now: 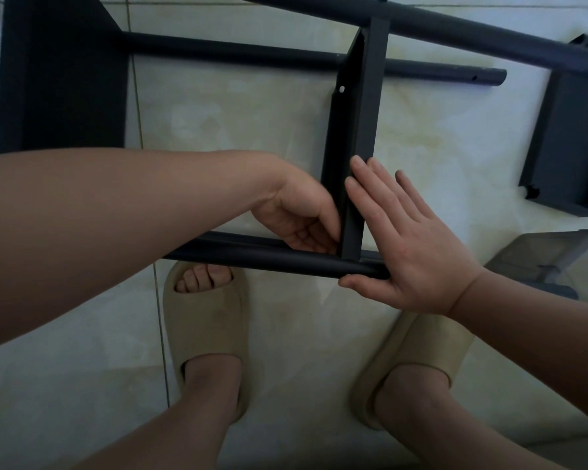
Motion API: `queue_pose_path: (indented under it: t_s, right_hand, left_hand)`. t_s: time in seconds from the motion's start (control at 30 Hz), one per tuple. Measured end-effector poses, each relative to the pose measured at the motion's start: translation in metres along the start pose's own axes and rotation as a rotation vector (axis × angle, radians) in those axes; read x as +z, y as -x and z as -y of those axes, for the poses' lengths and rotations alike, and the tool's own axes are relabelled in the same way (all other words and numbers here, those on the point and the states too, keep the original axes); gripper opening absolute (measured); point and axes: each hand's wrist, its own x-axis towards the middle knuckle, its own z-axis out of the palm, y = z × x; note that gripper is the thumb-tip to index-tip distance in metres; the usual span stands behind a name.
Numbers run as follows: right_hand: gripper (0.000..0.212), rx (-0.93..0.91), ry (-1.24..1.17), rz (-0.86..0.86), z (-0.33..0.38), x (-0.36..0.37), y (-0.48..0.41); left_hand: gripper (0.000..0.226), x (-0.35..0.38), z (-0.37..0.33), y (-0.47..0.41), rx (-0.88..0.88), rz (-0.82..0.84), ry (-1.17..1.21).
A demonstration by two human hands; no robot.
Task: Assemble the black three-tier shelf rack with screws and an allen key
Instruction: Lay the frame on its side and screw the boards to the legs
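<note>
- The black rack (357, 130) lies on its side on the pale tiled floor (235, 113), partly built, just ahead of the person's feet.
- Its middle shelf (360, 96) stands on edge and runs from the near tube (252, 257) to the far tubes (252, 54). An empty screw hole (342, 88) shows in its flange.
- The left hand (302, 215) works in the inner corner where this shelf meets the near tube. Its grip is closed, fingers curled against the shelf's lower end, seemingly to seat the joint. Whether it also holds a screw cannot be told.
- The right hand (411, 245) lies flat and open, fingers straight against the shelf's outer face, thumb under the tube's end. It holds nothing and likely braces the shelf square.
- Another shelf (62, 79) is already fitted at the rack's left end.
- A third shelf (571, 130) lies loose on the floor to the right, apart from the frame, probably waiting its turn.
- A smoky clear container (537, 256) sits nearer, beside the right wrist. Its contents cannot be made out.
- No allen key is in view.
- Beige slippers (204, 334) stand below the near tube.
</note>
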Motion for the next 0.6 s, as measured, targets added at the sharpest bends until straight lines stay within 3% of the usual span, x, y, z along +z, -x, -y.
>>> queue_pose_path:
  t_s: [0.23,0.6]
  right_hand:
    - [0.1,0.0,0.003,-0.001,-0.0002,0.0004,-0.0001]
    - [0.1,-0.003,0.007,0.002,0.0002,-0.0003,-0.0002]
  left_hand:
    - [0.011,0.0012,-0.0082,-0.0036,-0.046,-0.069,-0.104]
    - [0.02,0.0023,-0.0068,-0.0011,0.016,-0.061,-0.057]
